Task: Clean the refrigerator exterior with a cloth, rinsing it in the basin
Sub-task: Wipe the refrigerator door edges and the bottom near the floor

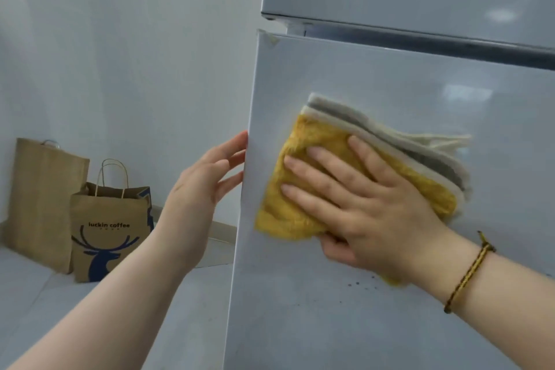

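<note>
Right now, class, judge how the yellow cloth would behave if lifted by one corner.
Probably floppy: the cloth lies in soft folded layers. Likely light: the right hand pins it flat against the fridge door. Released, it might fall.

"luckin coffee" printed on paper bag (111,231).

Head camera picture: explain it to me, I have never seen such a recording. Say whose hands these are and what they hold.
No machine here: a camera worn on a person's head looks at their own bare hands. The right hand presses a folded yellow and grey cloth flat against the fridge door. The left hand touches that door's left edge with straight fingers. Dark specks mark the door below the cloth. Two paper bags stand by the wall, left.
</note>
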Demonstrator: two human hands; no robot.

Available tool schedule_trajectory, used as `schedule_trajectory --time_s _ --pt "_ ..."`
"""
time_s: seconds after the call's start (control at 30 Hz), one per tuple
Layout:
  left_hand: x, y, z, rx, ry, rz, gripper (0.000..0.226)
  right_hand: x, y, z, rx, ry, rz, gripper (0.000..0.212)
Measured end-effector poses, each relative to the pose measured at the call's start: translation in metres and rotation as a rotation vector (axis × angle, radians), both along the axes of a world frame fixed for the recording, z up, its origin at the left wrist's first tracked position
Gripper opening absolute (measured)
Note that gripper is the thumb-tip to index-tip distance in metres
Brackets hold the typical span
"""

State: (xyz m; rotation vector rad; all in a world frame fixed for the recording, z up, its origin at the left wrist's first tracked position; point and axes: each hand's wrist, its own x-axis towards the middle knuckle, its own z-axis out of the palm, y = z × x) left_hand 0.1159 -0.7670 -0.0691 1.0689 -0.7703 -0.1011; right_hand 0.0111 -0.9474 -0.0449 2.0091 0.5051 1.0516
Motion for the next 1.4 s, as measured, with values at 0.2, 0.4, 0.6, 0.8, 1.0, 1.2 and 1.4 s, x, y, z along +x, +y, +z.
schedule_trajectory --time_s 0.2,0.4,0.6,0.8,1.0,1.2,1.4 --pt "0.005 0.005 0.001 -0.032 0.053 -0.056 0.039 0.035 0.042 -0.015 0.341 -0.288 -0.075 0.051" --pt "0.005 0.012 0.001 0.107 -0.069 -0.010 0.034 0.026 0.043 -0.098 -0.038 0.074 -0.144 0.049" --pt "-0.005 0.008 -0.005 0.097 -0.050 -0.021 0.040 0.010 0.014 -0.043 0.068 -0.080 -0.002 0.050" --pt "-0.015 -0.001 -0.016 0.049 -0.071 0.054 0.038 -0.004 0.014 -0.107 0.262 -0.220 -0.181 0.043" --pt "-0.023 -0.002 -0.019 0.095 -0.174 0.122 0.042 -0.029 -0.016 -0.136 -0.160 0.168 -0.084 0.045" --pt "-0.034 -0.019 -0.040 0.146 -0.307 0.256 0.052 -0.042 -0.038 -0.060 0.311 -0.423 -0.179 0.053" --pt "-0.042 -0.029 -0.045 0.218 -0.412 0.386 0.051 -0.049 -0.031 -0.167 0.135 -0.115 -0.257 0.050"
